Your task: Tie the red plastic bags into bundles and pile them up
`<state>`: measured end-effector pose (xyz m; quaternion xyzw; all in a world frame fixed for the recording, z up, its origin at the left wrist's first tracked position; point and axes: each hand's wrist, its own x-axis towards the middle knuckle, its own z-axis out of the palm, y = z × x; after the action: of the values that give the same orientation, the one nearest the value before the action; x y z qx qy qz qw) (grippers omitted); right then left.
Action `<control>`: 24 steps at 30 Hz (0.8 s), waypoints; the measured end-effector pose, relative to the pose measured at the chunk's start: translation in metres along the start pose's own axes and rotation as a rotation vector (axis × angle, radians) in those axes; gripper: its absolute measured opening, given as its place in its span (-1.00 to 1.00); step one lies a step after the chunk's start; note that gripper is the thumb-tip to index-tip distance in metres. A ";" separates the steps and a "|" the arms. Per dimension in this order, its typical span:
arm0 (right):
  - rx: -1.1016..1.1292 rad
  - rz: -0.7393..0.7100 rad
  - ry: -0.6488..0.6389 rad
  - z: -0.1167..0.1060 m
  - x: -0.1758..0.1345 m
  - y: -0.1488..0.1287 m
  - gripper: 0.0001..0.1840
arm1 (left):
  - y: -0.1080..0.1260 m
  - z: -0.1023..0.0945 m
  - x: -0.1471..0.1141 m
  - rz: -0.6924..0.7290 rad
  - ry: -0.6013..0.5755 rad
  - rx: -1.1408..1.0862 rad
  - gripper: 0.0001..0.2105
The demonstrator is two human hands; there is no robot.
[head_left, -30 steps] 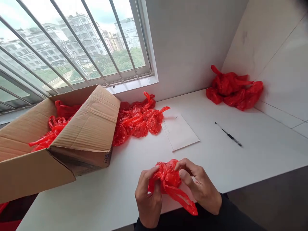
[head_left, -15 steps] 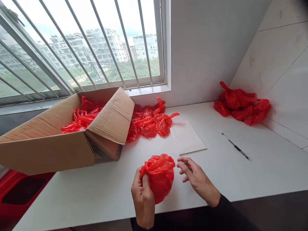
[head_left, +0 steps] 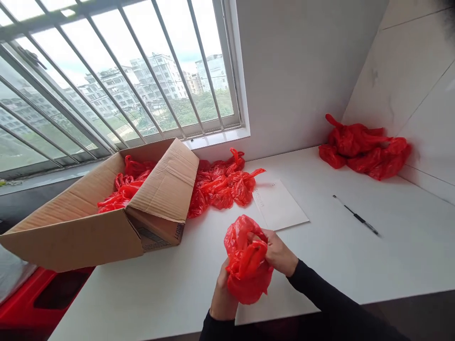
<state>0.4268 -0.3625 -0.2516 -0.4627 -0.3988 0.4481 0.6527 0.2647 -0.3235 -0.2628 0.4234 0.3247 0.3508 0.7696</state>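
A bulging red plastic bag [head_left: 249, 279] is held over the front part of the white table, its handle loops up. My left hand [head_left: 223, 289] grips the bag from its left and underside, fingers mostly hidden behind it. On the other side, my right hand [head_left: 275, 248] has its fingers in among the bag's handle loops, closed on the plastic; the fingertips are partly covered. Beyond the hands lie several knotted red bags [head_left: 222, 184] and a white sheet of paper [head_left: 280, 206].
An open cardboard box [head_left: 81, 241] with red bags inside stands at the left, one flap leaning over the table. A black pen [head_left: 357, 216] lies at the right. More red bags [head_left: 362, 147] sit in the back right corner. A barred window [head_left: 142, 85] is behind.
My right hand has moved left from beside the bag onto its handle loops. The bag has turned, and my left hand has shifted lower on it. The view has tilted slightly.
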 end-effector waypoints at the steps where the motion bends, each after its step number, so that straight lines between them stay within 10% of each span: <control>1: -0.013 -0.022 -0.013 -0.001 0.009 -0.001 -0.69 | -0.001 0.000 0.011 0.001 -0.033 0.009 -0.73; 10: -0.028 -0.179 0.041 -0.032 0.064 0.012 -0.63 | 0.008 0.011 0.108 0.145 -0.144 0.048 -0.74; 24: -0.150 -0.129 0.209 -0.048 0.065 0.010 -0.79 | -0.001 0.018 0.117 0.171 -0.006 0.001 -0.74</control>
<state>0.4884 -0.3103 -0.2661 -0.5279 -0.3900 0.3233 0.6817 0.3428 -0.2367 -0.2798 0.4508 0.2853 0.4138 0.7377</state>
